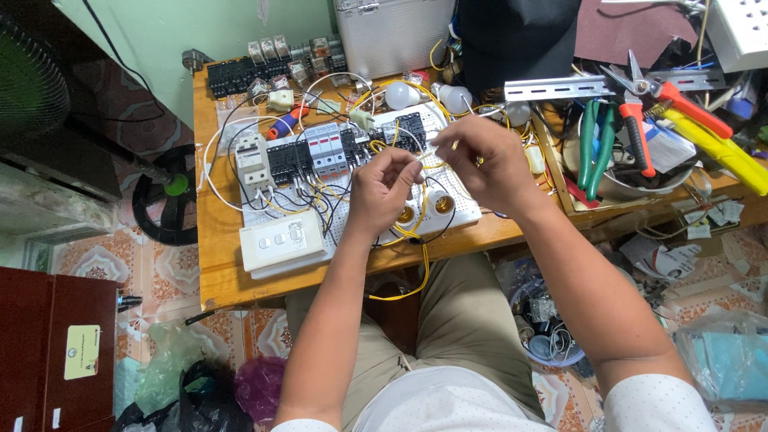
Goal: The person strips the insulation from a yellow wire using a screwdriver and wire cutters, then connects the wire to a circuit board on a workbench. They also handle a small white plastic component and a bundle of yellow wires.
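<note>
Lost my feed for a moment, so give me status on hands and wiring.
Left hand and right hand both pinching a thin white wire above the white wiring board. Yellow wires looped below. Nothing blocking.

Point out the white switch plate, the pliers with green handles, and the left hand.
white switch plate (284,240), head view, middle of its face
pliers with green handles (594,148), head view, on the handles
left hand (386,188), head view, back of hand
</note>
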